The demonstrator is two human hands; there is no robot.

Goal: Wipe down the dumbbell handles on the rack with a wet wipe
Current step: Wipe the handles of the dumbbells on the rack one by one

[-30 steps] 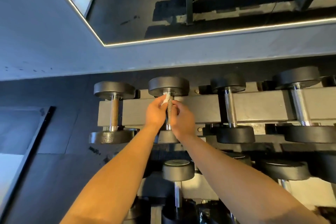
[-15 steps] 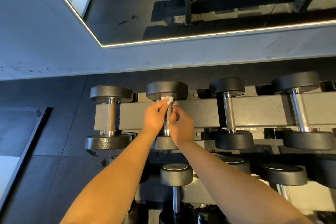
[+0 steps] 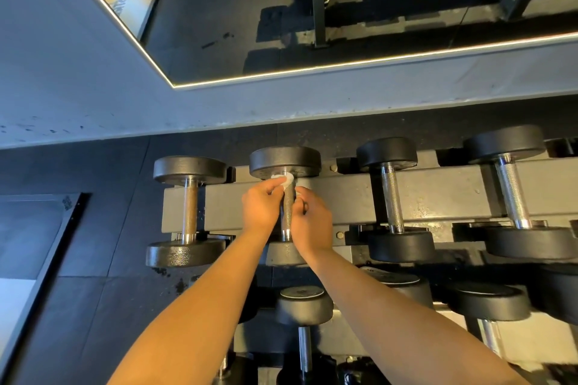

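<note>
Left hand [image 3: 261, 206]: grip pinching wet wipe [image 3: 283, 180] against the dumbbell handle [image 3: 287, 211], far end.
Right hand [image 3: 312, 219]: grip curled round same handle, directly opposite.
Rack [image 3: 344, 200]: beneath both grips.

The wet wipe [image 3: 284, 180] at the fingers [image 3: 272, 190] is white against a silver dumbbell handle [image 3: 288, 212] with fine cross-hatched knurling. Left of the fingers the neighbouring handle [image 3: 189, 206] is rusty brown between speckled dark-grey heads [image 3: 187, 251]. Right of them are a bright chrome handle [image 3: 391, 197] and black heads [image 3: 400, 247] on the scuffed charcoal rack [image 3: 344, 200].
</note>
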